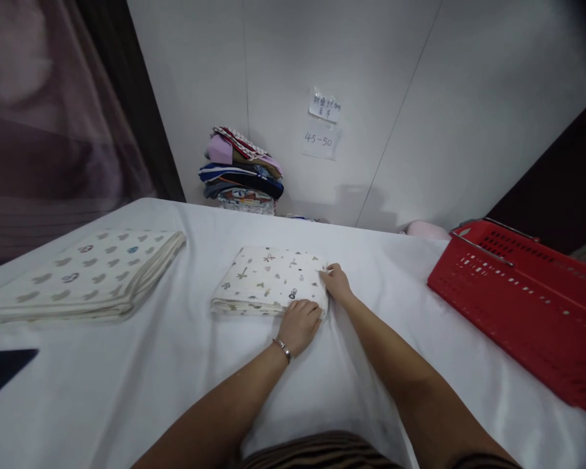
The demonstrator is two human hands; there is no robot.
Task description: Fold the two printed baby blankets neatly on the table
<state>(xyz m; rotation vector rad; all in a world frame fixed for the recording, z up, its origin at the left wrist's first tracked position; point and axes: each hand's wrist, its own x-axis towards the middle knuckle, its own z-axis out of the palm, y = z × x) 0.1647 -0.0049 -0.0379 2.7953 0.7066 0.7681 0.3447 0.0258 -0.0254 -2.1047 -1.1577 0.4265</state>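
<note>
Touching folded cloth [268, 273], left hand [300, 326], right hand [338, 283], red basket [522, 312] apart, contents hidden

White cloth [268, 275], scattered small prints, folded in layers, flat on white tabletop [176, 371].

Dim, flat light — faint shadows on wall [283, 65] — upper-right corner darkened.

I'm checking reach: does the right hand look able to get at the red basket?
Probably yes: only white tablecloth shows between the right hand and the red basket, though that hand is at the folded cloth.
</note>
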